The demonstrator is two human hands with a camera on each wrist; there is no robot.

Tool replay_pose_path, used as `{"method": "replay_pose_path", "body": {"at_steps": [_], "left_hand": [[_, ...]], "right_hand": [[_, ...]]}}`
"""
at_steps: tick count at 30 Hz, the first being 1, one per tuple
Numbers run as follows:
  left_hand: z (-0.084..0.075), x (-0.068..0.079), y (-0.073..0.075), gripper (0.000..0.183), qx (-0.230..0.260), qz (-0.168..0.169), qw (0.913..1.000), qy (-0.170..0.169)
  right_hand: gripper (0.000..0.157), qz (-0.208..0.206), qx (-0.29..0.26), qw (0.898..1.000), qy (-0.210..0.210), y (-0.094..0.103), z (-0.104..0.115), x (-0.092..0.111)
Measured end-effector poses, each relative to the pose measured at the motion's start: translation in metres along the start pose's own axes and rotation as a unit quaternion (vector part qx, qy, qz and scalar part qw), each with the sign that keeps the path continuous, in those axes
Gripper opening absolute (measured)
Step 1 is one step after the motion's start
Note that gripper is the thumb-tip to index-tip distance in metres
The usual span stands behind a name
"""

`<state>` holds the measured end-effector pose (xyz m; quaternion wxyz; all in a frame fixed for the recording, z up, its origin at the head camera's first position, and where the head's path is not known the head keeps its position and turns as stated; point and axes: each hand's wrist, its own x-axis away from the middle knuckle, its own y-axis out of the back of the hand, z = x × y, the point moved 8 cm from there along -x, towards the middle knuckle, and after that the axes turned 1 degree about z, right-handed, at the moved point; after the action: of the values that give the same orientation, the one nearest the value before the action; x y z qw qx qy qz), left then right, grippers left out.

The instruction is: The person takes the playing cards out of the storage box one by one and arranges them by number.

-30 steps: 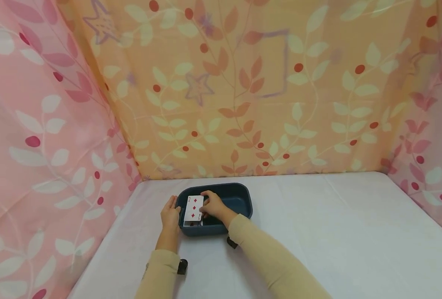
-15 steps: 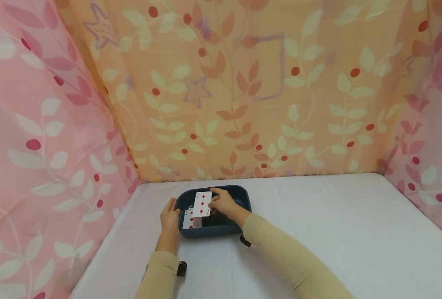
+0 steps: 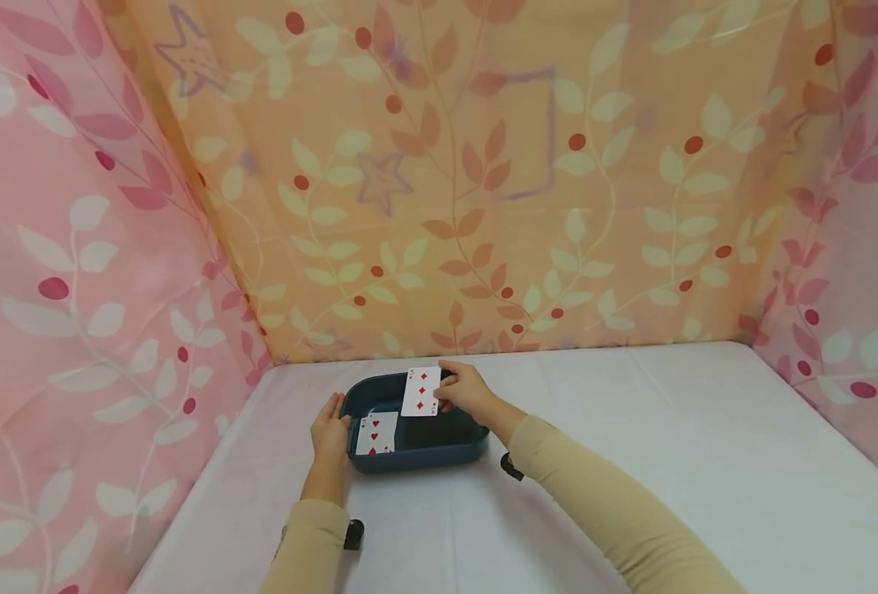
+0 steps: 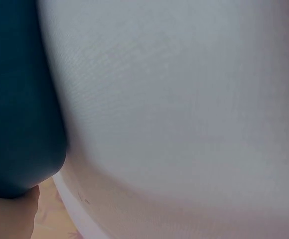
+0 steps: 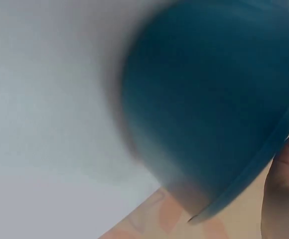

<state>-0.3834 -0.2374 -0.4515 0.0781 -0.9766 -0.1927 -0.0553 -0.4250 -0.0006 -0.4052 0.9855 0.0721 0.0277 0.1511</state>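
Card [image 3: 418, 392] pinched, tray [image 3: 420, 459] partly hidden

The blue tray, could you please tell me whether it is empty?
The blue tray is not empty: at least one heart card lies inside.

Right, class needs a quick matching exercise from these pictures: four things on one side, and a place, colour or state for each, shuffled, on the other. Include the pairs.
1. left hand
2. right hand
3. hearts card
4. tray

A. dark blue
B. holding the diamonds card
C. at the tray's left end
D. lying inside the tray

Pairs: 1-C, 2-B, 3-D, 4-A
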Motion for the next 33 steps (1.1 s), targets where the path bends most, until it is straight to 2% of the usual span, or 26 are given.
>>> {"method": "replay_pose_path", "body": {"at_steps": [10,16,25,33], "left_hand": [[0.003,0.000,0.002,0.057,-0.007,-0.008,0.9999,0.008],[0.004,-0.001,-0.001,0.058,0.004,0.000,0.9999,0.010],[0.003,-0.005,0.002,0.057,0.003,-0.010,0.9999,0.003],[0.003,-0.002,0.000,0.057,0.000,-0.009,0.9998,0.016]], "right_hand": [[0.063,-0.032,0.015,0.999,-0.028,0.026,-0.003,0.004],[0.063,-0.050,0.021,0.997,-0.048,0.044,-0.010,0.005],[0.061,-0.070,0.023,0.996,-0.057,0.066,-0.010,0.007],[0.060,-0.083,0.023,0.995,-0.060,0.079,-0.008,0.011]]}}
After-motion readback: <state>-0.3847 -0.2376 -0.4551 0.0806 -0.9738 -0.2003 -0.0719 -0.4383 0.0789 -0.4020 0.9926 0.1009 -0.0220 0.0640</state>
